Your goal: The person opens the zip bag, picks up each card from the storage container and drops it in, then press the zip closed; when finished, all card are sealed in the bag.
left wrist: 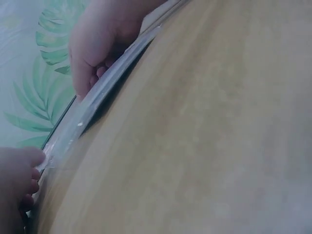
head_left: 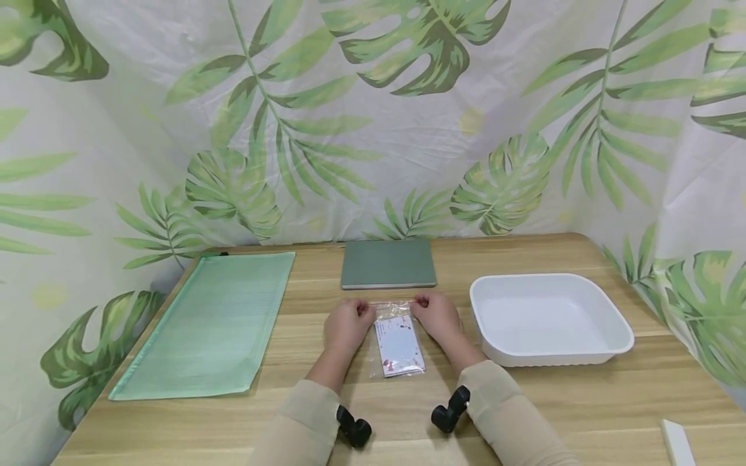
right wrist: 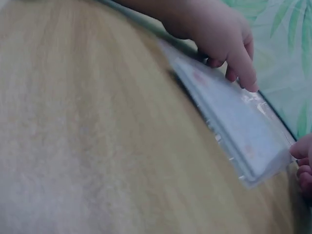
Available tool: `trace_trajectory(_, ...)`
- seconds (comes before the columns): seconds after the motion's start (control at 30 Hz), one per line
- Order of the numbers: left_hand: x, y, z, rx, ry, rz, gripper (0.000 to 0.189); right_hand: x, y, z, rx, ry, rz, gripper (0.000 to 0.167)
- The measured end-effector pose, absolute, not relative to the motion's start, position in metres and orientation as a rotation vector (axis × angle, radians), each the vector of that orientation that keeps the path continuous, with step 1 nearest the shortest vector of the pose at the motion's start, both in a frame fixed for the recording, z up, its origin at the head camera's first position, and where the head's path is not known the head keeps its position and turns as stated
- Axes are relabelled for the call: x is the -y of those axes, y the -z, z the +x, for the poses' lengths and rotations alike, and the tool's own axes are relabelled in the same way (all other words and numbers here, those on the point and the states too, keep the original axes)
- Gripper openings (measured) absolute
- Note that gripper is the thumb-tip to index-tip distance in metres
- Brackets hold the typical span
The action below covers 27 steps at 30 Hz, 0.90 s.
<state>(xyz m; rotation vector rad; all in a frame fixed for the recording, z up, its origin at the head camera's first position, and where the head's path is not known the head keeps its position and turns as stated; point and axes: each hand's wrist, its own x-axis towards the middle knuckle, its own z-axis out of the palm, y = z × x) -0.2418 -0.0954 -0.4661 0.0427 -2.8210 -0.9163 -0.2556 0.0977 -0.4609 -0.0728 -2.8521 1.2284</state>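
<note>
A small clear zip bag (head_left: 399,309) with a reddish line along its top edge lies in front of me at mid-table. Inside it is a stack of white printed cards (head_left: 399,346) with small red figures at the margins. My left hand (head_left: 348,322) pinches the bag's top left corner, and my right hand (head_left: 436,314) pinches the top right corner. In the left wrist view the left hand (left wrist: 17,178) is at the lower left. At the right edge of the right wrist view is the right hand (right wrist: 304,163), its fingers curled at the bag's edge.
Just beyond the hands lies a green notebook (head_left: 388,264). A pale green mesh zip pouch (head_left: 210,323) lies flat on the left. To the right stands a white plastic basin (head_left: 548,358), and a white strip (head_left: 677,443) is near the front right edge.
</note>
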Motion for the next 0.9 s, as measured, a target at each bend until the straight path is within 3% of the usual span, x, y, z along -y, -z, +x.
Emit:
trace_trajectory(0.13, 0.104, 0.455, -0.239, 2.841, 1.006, 0.002, 0.048, -0.101, 0.444, -0.249, 2.784, -1.374, 0.019, 0.044)
trace_trajectory(0.3, 0.130, 0.431, -0.241, 2.887, 0.885, -0.122, 0.051, -0.119, 0.394, -0.233, 2.710, -1.478, 0.166, 0.044)
trace_trajectory(0.5, 0.164, 0.393, -0.254, 2.932, 0.435, -0.302, 0.051, -0.178, 0.347, -0.243, 2.752, -0.936, 0.278, 0.044)
trace_trajectory(0.63, 0.182, 0.377, -0.265, 2.998, 0.221, -0.316, 0.065, -0.215, 0.348, -0.256, 2.888, -0.615, 0.260, 0.054)
trace_trajectory(0.73, 0.189, 0.374, -0.271, 3.075, 0.210, -0.287, 0.078, -0.234, 0.358, -0.262, 3.041, -0.507, 0.181, 0.073)
trace_trajectory(0.9, 0.190, 0.377, -0.278, 3.119, 0.184, -0.268, 0.082, -0.247, 0.372, -0.264, 3.142, -0.478, 0.097, 0.085)
